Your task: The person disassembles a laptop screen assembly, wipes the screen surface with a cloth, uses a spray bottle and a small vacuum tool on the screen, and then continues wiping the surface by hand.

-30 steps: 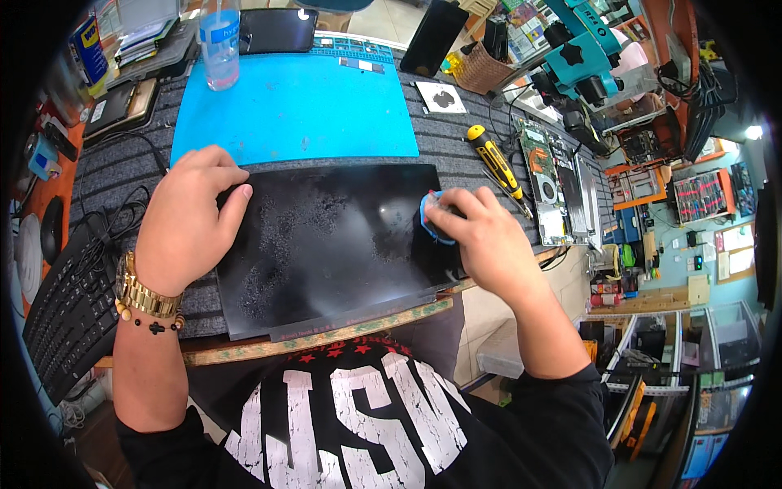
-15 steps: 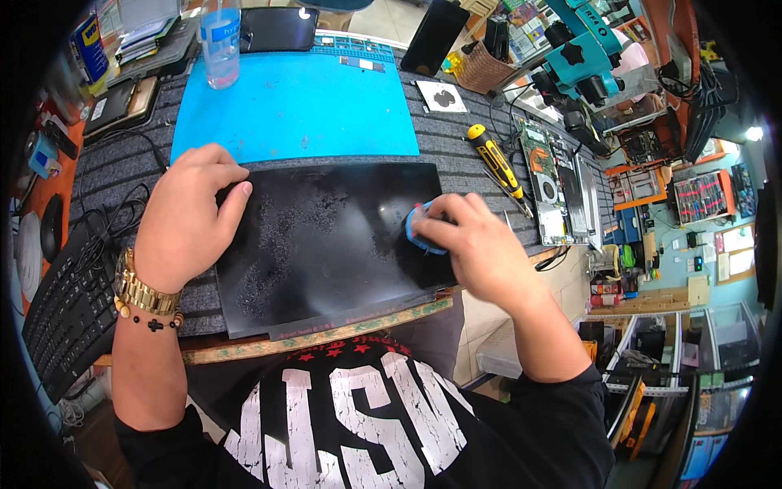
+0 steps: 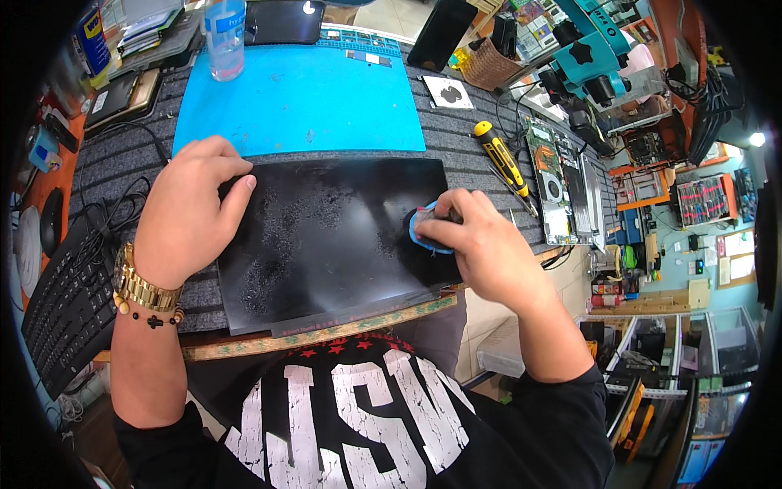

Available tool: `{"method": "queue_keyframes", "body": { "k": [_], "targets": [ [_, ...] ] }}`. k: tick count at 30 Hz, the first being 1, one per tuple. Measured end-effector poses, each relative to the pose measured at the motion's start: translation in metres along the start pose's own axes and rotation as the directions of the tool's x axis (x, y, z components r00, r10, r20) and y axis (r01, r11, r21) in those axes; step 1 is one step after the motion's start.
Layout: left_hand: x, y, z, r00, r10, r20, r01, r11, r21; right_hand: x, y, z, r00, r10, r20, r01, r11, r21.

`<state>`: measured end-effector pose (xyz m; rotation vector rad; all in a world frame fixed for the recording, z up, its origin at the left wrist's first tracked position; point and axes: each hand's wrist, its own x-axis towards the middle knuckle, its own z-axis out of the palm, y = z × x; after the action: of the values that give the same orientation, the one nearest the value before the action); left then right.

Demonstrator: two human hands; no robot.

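A thin black laptop screen panel [image 3: 326, 244] lies flat before me, with a narrow strip along its near edge. Fine droplets or specks cover its left and middle parts. My left hand [image 3: 191, 204] grips the panel's upper left corner between thumb and fingers; some fingertips are hidden. On the panel's right side, my right hand [image 3: 481, 240] pinches a bunched blue-edged cloth or pad [image 3: 421, 226] against the surface. My fingers cover much of the pad, so its exact kind is unclear.
Beyond the panel lies a blue work mat [image 3: 301, 102] with a clear bottle [image 3: 225, 49] on it. To the right are a yellow-black screwdriver [image 3: 501, 159], an opened laptop [image 3: 558, 183] and a teal microscope [image 3: 582, 57]. A black keyboard [image 3: 77, 301] sits left.
The whole view has shifted slightly. My right hand and the pad stay at nearly the same place on the panel, the pad turned a little. My left hand keeps its hold.
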<state>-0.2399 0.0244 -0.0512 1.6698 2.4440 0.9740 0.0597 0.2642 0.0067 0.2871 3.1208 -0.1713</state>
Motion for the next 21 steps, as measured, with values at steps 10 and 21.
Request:
{"method": "queue_keyframes", "body": {
  "k": [10, 21],
  "targets": [
    [0.000, 0.002, -0.001, 1.000, -0.005, 0.006, 0.005, 1.000, 0.002, 0.000, -0.003, 0.002, 1.000, -0.001, -0.018, 0.000, 0.999, -0.042],
    [0.000, 0.001, 0.000, 1.000, -0.002, -0.002, 0.002, 1.000, -0.002, -0.019, -0.022, 0.003, 0.990, -0.124, 0.073, 0.124, 0.992, 0.014]
  ]
}}
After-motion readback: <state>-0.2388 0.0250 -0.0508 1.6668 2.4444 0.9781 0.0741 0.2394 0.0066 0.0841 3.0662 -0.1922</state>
